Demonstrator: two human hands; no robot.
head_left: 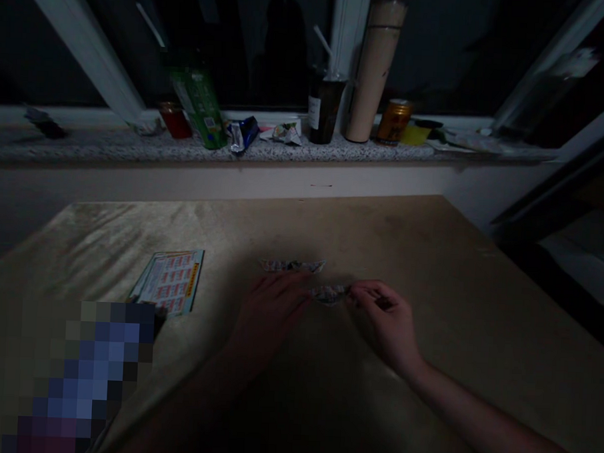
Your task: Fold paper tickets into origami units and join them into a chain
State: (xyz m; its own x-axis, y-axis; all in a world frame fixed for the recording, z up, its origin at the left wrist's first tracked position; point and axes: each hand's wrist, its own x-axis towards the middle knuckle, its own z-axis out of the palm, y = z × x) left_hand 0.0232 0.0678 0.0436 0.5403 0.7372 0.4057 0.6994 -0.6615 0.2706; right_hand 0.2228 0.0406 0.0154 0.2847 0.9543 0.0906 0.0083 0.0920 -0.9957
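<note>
A small folded paper piece (328, 294) with a printed pattern is pinched between both my hands just above the tan table (431, 259). My left hand (271, 312) grips its left end with fingers closed. My right hand (385, 317) pinches its right end. A second folded paper piece (293, 265), long and narrow, lies flat on the table just beyond my hands, untouched. The scene is dim.
A printed leaflet (172, 281) lies on the table to the left. The stone windowsill (85, 147) behind holds a green bottle (200, 108), red jar (175, 121), dark cup with straw (324, 107), tall beige tumbler (376, 69), gold can (394, 122) and wrappers.
</note>
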